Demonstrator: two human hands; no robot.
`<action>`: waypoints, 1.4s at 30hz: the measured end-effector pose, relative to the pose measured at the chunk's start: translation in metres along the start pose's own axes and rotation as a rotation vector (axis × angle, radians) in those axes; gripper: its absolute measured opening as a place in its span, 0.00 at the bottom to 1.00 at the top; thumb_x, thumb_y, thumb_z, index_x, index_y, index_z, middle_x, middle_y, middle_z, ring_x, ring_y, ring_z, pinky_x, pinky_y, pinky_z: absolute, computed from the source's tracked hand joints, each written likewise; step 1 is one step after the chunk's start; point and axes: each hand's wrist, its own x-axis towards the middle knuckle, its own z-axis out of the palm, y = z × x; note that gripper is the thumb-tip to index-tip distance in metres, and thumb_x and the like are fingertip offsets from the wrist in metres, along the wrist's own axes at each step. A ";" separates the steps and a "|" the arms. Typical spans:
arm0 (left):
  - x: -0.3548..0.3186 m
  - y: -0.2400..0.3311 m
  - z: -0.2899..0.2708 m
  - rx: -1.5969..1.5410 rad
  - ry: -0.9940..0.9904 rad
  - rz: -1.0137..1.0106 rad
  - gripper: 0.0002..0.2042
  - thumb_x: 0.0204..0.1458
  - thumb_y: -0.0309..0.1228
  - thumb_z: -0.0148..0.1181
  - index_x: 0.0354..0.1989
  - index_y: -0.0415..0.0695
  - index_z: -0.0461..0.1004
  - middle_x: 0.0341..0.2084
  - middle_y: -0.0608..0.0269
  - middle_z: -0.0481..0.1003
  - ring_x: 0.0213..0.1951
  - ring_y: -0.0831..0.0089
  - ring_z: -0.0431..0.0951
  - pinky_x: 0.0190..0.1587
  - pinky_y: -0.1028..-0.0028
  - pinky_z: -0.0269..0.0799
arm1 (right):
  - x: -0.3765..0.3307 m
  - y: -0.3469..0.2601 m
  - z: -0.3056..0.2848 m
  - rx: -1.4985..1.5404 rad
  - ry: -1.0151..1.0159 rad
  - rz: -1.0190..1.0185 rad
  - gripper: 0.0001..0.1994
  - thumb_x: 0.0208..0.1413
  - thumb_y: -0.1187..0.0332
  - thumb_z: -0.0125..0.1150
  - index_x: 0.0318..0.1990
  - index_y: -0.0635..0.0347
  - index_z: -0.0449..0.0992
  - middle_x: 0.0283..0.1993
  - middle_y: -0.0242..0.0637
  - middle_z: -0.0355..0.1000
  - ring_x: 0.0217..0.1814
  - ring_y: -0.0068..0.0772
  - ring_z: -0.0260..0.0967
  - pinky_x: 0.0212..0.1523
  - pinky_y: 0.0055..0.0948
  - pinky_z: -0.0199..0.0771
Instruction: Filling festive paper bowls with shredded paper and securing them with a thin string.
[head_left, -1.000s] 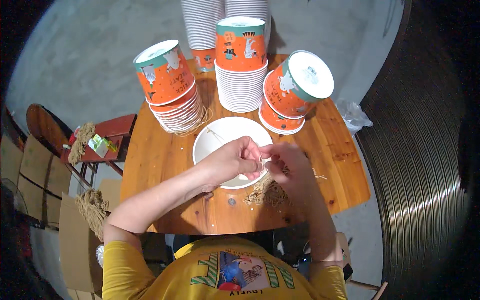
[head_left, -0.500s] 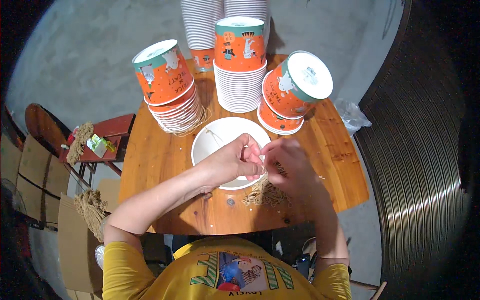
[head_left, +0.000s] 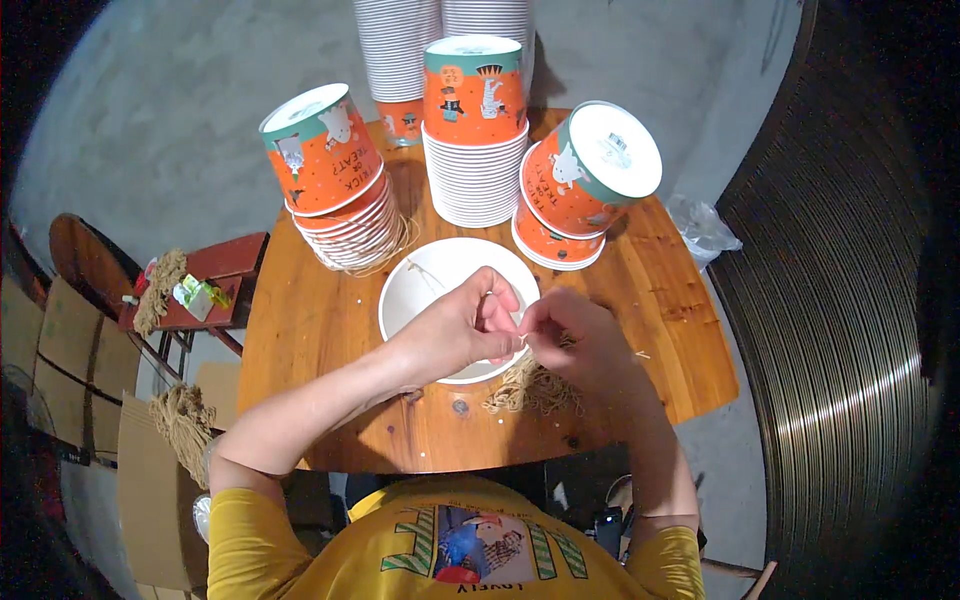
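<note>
Near the centre of the frame, over the lower right rim of the white bowl (head_left: 408,300), the left hand (head_left: 462,322) and right hand (head_left: 580,338) nearly meet, each grip pinching a thin pale string (head_left: 523,338). Just below, a tan string bundle (head_left: 532,391) lies on the wooden surface (head_left: 385,430).

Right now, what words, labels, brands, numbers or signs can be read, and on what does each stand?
Wording is located here, not copied.
Left orange-and-green paper bucket: dark upside-down lettering, legible.
Right orange-and-green paper bucket: similar dark upside-down lettering, legible.
Its round white base: print too small to read.
Yellow fabric shirt: large green-striped letters and smaller dark lettering, legible; another tiny line, unreadable.
</note>
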 end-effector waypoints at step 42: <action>-0.042 -0.003 0.004 0.542 0.236 0.311 0.11 0.52 0.20 0.52 0.42 0.42 0.60 0.25 0.59 0.68 0.30 0.64 0.74 0.33 0.67 0.69 | 0.001 -0.016 0.029 -0.411 0.165 -0.325 0.07 0.43 0.74 0.62 0.29 0.60 0.69 0.29 0.39 0.65 0.32 0.42 0.67 0.33 0.37 0.71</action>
